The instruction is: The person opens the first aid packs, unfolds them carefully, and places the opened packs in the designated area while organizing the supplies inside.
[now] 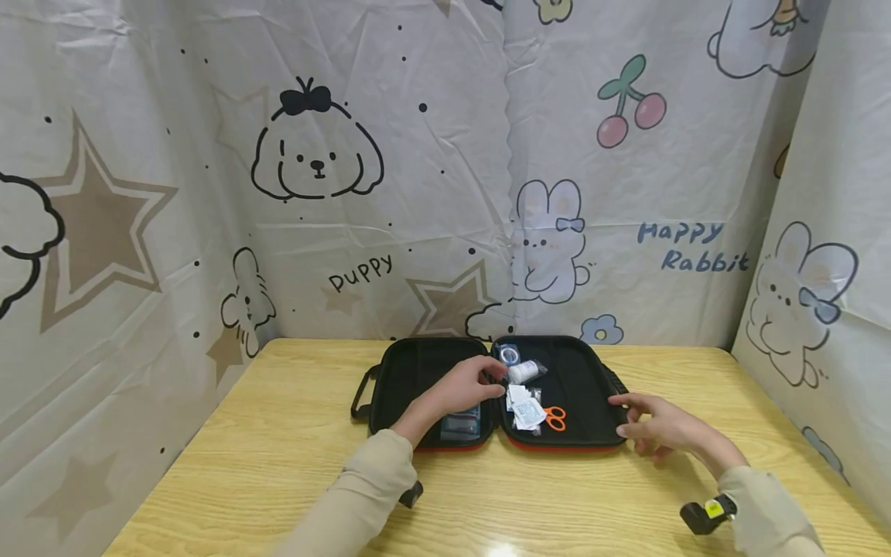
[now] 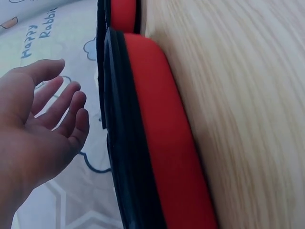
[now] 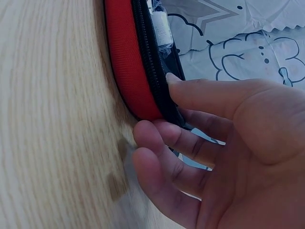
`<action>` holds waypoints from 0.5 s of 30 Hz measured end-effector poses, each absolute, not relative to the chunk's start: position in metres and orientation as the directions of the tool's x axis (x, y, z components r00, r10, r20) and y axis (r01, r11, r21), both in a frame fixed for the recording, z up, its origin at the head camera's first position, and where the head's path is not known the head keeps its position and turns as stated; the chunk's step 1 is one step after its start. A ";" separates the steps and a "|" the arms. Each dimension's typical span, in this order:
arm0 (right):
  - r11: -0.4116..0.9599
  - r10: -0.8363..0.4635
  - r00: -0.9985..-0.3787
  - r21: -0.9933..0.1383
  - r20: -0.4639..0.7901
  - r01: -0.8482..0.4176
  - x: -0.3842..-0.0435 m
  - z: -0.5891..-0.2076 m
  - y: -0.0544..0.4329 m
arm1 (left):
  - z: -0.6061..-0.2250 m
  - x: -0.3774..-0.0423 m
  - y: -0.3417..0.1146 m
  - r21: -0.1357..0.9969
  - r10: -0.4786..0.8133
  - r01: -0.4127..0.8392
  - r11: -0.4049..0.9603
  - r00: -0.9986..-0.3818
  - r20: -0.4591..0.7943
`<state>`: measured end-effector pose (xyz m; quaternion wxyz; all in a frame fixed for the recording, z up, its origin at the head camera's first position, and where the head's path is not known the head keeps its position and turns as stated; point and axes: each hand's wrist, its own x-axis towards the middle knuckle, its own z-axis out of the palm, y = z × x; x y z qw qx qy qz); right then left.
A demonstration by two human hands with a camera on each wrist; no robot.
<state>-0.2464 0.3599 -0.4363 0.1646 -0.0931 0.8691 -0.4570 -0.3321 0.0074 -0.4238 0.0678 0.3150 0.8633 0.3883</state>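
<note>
A first-aid case, black inside with a red shell, lies unfolded on the table. My left hand hovers over the hinge side, fingers loosely bent and holding nothing; the left wrist view shows that hand apart from the red side. At the right edge of the case, my right hand grips the rim. In the right wrist view its thumb lies on the zippered rim, with fingertips against the red side. The right half contains orange-handled scissors, white packets, a bandage roll and a tape roll.
In the left half lies a clear bluish packet, partly behind the left arm. A carry handle sticks out at the left side. The wooden table meets a printed cloth backdrop behind the case and at both sides.
</note>
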 end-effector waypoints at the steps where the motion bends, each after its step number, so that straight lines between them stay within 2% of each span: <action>1: 0.566 -0.313 -0.928 -0.824 -0.200 -0.014 -0.246 -0.437 0.360 | -0.425 -0.332 0.010 0.712 0.602 0.495 0.498 -0.789 0.127; 15: 0.564 -0.307 -0.928 -0.826 -0.212 0.002 -0.246 -0.435 0.360 | -0.432 -0.332 0.030 0.687 0.668 0.514 0.514 -0.742 0.056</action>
